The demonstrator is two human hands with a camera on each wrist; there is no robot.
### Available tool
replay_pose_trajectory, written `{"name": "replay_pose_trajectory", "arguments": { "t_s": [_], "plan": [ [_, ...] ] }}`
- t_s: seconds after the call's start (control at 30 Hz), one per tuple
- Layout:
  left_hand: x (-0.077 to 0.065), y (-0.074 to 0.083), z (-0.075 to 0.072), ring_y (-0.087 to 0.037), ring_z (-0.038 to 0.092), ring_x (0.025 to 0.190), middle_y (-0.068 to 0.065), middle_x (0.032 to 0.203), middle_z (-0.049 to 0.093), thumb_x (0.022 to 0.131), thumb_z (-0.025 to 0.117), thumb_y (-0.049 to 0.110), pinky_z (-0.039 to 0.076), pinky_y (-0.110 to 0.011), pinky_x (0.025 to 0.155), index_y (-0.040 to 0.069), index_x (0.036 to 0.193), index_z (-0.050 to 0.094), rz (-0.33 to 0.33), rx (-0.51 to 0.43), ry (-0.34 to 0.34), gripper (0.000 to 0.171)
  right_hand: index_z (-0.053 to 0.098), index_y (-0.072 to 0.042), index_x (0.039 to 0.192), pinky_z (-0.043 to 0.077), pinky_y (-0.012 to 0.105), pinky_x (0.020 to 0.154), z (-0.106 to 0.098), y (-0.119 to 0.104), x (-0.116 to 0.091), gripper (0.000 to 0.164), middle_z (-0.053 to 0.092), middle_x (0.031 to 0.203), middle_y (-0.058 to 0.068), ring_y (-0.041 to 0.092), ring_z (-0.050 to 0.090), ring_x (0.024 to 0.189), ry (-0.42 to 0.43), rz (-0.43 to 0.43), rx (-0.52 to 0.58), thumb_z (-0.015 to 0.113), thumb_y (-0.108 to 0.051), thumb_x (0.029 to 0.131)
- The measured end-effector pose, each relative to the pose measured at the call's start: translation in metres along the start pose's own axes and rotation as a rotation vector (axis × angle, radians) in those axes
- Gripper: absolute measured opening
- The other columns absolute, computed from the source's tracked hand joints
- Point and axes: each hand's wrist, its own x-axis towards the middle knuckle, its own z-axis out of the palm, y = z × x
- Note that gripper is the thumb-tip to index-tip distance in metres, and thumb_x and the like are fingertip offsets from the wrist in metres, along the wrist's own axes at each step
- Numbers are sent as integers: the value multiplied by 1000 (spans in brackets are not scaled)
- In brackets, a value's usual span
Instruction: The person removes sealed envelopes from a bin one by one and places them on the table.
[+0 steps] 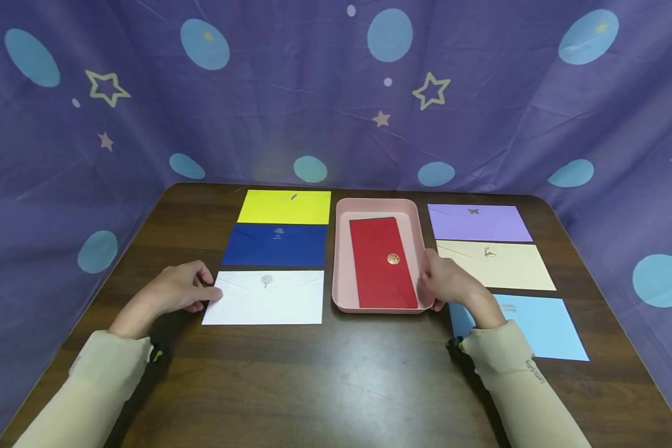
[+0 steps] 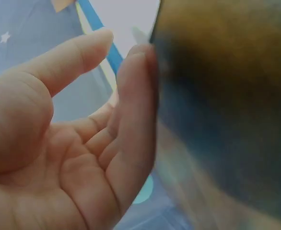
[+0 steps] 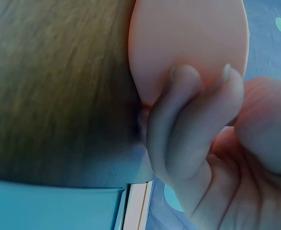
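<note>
Three envelopes a side, basically, with a pink tray between them on a brown table. Treat the tray as the middle of the clock, 12 pointing away from the person: yellow envelope at 10, dark blue envelope at 9, white envelope at 8, then purple envelope at 2, cream envelope at 3 and light blue envelope at 4. Inside the tray there's a red envelope with a gold emblem, lying a bit skewed, and a thin dark edge pokes out under its 12 o'clock end. The right hand is at the tray's 4 o'clock and has hold of the side there; in the right wrist view you can see bent fingers up against the pink outside, though the thumb's tip is hidden. That arm's sleeve covers part of the light blue envelope. The left hand is over at the white envelope's 9 o'clock edge, relaxed and loosely bent, a gap showing between thumb and fingertips in the left wrist view. Its thumb tip overlaps the paper from above, but I can't tell if it's actually touching. Behind everything, toward 12, hangs a purple curtain with blue dots and stars.
</note>
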Motion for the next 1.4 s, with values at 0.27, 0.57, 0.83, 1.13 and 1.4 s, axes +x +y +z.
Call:
{"name": "replay_pose_trajectory", "arguments": {
  "t_s": [0.27,0.57,0.83,1.13,1.4],
  "plan": [
    [10,26,-31,-23,65,80,-10,92,67,100,76,38,54,-35,68,3,117,63,143,57,195,40,38,9,136,61,35,56,0,-1,0,36,64,91,19,21,69,53,-2,0,1,52,-6,106],
    [38,103,-37,-29,62,90,-11,101,70,99,77,33,52,-41,77,9,119,69,303,60,278,32,37,7,137,61,34,55,1,0,1,38,64,96,20,22,69,55,-6,22,2,53,-8,106],
    [70,173,-25,-25,67,100,-8,106,73,99,78,24,56,-42,86,10,120,70,507,12,213,27,36,7,140,61,34,55,1,1,1,41,64,102,22,23,69,56,-6,19,17,53,-7,107],
    [99,236,0,-21,66,102,-5,111,71,101,74,23,56,-38,91,9,125,67,627,-49,99,28,36,7,139,61,34,55,1,2,1,39,63,97,20,22,70,55,-9,11,19,52,-8,107],
    [128,273,28,-21,65,111,-8,121,70,101,73,20,54,-35,102,7,131,66,658,59,60,33,35,8,140,61,34,55,1,-1,0,40,64,100,22,22,70,56,-14,9,22,53,-9,108]
  ]
}}
